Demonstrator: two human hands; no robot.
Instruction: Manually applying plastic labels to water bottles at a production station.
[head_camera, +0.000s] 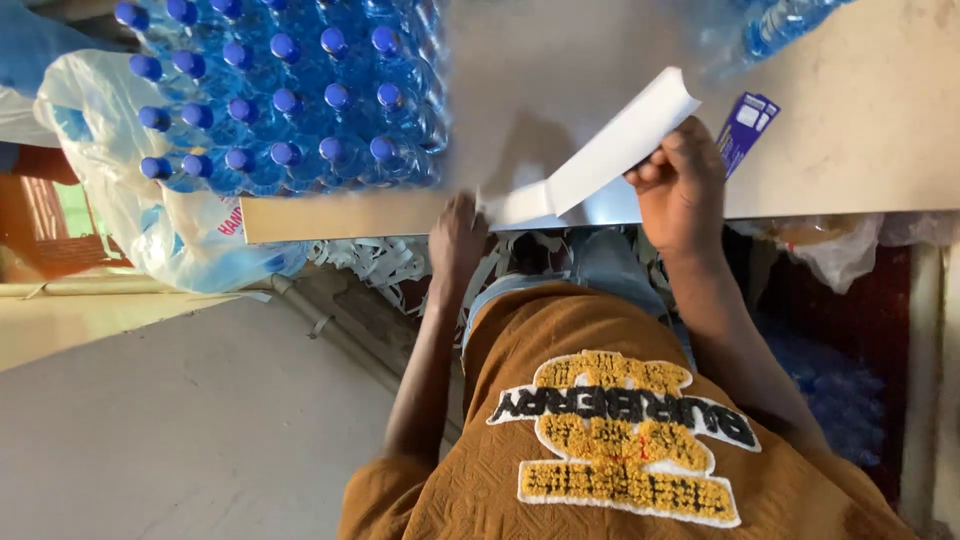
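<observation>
As seen from the head camera looking down past the person's brown embroidered top (620, 440), the entries run as follows.

Item 1: white sheet (600, 160), stiff paper or thin card, folded or curled. One flap lies flat on the tabletop (880, 110) near its front edge; the other flap stands up and slants away toward the upper right, its far end curved over.

Item 2: right hand (683, 185). Grip closed on the white sheet, fingers curled round the lower edge of the raised flap and the thumb side pressed against it. Grasping, not released.

Item 3: left hand (457, 235). Rests at the tabletop's front edge, fingers reaching onto the flat flap's near corner. It touches the sheet; whether the fingers pinch it or only press it down cannot be told, since the back of the hand hides them.

Item 4: shrink-wrapped pack of water bottles (290, 95), clear with blue caps, standing on the tabletop well left of the sheet.

Item 5: small blue cards (745, 125), lying on the tabletop just beyond the right hand.

Item 6: clear plastic bag (150, 220), hanging off the tabletop's left end.

Item 7: white paper strips (375, 262), heaped under the tabletop edge, near the left hand.
</observation>
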